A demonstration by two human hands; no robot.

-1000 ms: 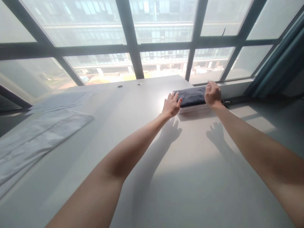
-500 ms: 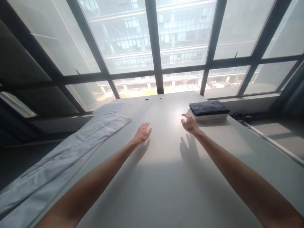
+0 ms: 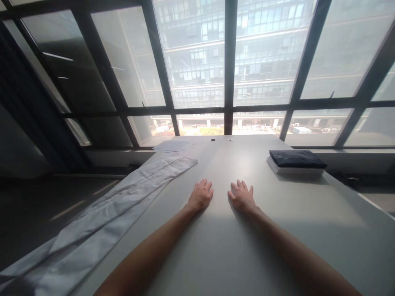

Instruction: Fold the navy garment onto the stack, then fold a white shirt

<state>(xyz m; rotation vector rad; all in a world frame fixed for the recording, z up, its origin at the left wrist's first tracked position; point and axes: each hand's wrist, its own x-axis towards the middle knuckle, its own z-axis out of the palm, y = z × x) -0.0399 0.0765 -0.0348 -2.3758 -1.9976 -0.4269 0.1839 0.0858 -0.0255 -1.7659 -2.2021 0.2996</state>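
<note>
The table (image 3: pixel 277 230) is under my hands. My left hand (image 3: pixel 200 195) and right hand (image 3: pixel 242 197) lie flat on it, fingers open, close together, holding nothing. A long pale cloth (image 3: pixel 123 205) lies left, and a folded dark cloth (image 3: pixel 296 158) sits far right.

High-rise office, long grey table (image 3: pixel 277 230), wall of windows (image 3: pixel 197 61), office towers outside

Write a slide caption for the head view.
Left hand and right hand flat on grey table, long pale cloth left, folded navy garment right.
</note>
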